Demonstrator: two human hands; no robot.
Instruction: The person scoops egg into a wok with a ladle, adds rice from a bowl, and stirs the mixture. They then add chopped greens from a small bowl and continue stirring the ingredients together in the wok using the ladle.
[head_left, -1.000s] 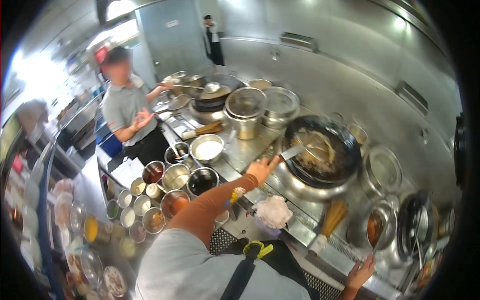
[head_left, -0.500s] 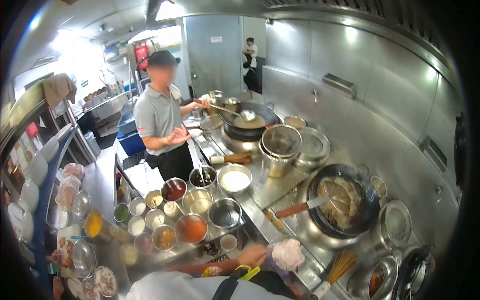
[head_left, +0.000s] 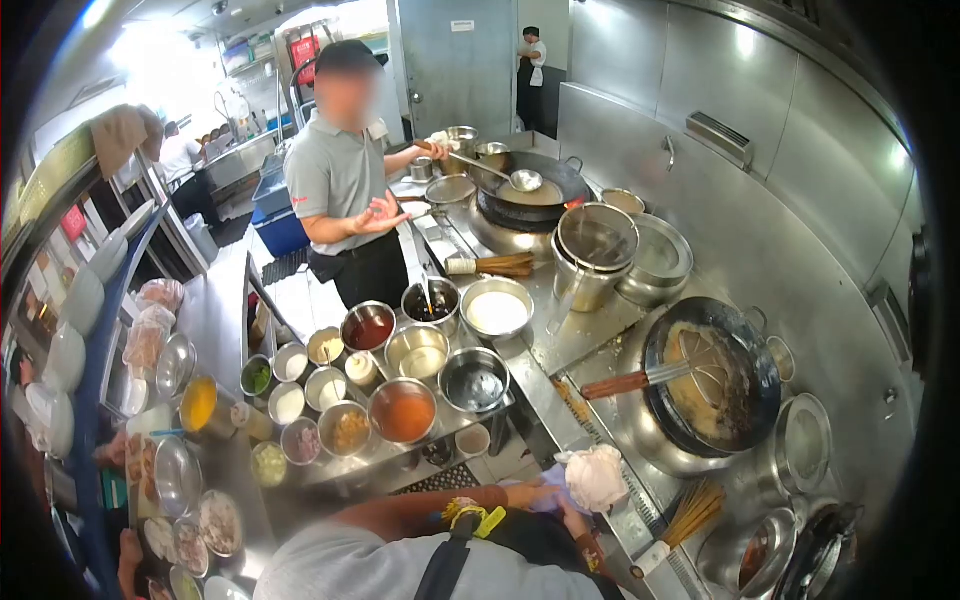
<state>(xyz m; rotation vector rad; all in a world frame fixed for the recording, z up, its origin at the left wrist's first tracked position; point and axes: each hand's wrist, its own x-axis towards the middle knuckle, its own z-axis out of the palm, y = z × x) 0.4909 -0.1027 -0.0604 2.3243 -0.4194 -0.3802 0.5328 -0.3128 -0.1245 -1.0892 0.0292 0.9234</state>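
At the counter's front edge lies a bunched pale cloth [head_left: 597, 478] with a lilac part [head_left: 553, 488] hanging on its left side. My left hand [head_left: 527, 496] reaches in from the left, closed on the lilac part; the fingers are partly covered. Just below the cloth is my right hand [head_left: 574, 519], close against it, its fingers mostly hidden. A yellow band sits on my left arm. To the right of the cloth rests a bamboo brush [head_left: 692, 515]. Beyond it, a wok [head_left: 757, 390] holds oil and a wood-handled wire strainer [head_left: 655, 375].
Several metal bowls of sauces and chopped ingredients, among them an orange sauce bowl [head_left: 402, 410], stand on the left counter. A co-worker [head_left: 340, 185] holds a ladle [head_left: 525, 180] over the back wok [head_left: 575, 180]. A strainer pot [head_left: 597, 250] stands between the woks. Plates [head_left: 65, 360] line the left shelf.
The view has shifted, so the counter sits farther right in it. My left hand has moved onto the lilac part of the cloth. My right hand now shows beneath the cloth.
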